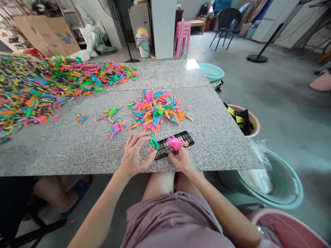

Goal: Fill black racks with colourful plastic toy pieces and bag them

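A narrow black plastic grid basket (162,147) lies slanted near the front edge of the granite table. My left hand (134,153) is at its left end, thumb and fingers closed around a few small green and blue plastic toys (154,141). My right hand (184,159) pinches a pink plastic toy (176,142) with an orange end, just over the basket's middle. The toys' exact kind is too small to make out. Beyond the basket sits a mixed heap of bright plastic toys (157,110).
A much larger pile of toys (51,79) covers the table's left side. Several loose toys (116,127) lie between the piles. Right of the table stand a tub of black baskets (241,119), a green tub (287,179) and a pink tub (292,224). Another person's leg (54,193) shows at lower left.
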The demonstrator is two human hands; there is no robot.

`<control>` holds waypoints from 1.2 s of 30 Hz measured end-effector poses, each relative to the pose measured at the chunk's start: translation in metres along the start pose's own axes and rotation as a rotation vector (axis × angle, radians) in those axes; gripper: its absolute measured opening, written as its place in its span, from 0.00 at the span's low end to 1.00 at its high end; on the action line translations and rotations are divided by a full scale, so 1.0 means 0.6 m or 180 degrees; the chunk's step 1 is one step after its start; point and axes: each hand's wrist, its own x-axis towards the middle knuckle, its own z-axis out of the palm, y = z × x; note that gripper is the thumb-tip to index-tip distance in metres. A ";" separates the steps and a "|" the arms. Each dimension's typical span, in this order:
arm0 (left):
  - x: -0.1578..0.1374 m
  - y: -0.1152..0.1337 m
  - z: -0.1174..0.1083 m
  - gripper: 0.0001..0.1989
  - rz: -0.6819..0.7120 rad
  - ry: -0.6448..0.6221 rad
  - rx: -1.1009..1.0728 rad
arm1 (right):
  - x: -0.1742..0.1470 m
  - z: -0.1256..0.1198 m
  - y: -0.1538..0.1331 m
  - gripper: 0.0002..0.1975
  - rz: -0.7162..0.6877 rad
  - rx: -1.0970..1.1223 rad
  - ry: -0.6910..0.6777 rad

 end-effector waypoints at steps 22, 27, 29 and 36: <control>0.012 -0.027 0.004 0.14 0.0368 -0.0733 0.0182 | -0.023 0.053 -0.005 0.03 -0.0745 -0.1277 -0.0399; 0.005 -0.034 0.000 0.13 0.0702 -0.0609 0.0270 | -0.021 0.055 -0.005 0.03 -0.0622 -0.1454 -0.0489; 0.008 -0.036 -0.003 0.13 0.0725 -0.0808 0.0182 | -0.021 0.052 -0.006 0.03 -0.0553 -0.1510 -0.0525; 0.015 -0.028 -0.003 0.13 0.0504 -0.0877 0.0036 | -0.011 0.042 -0.046 0.02 -0.0457 -0.1789 -0.0919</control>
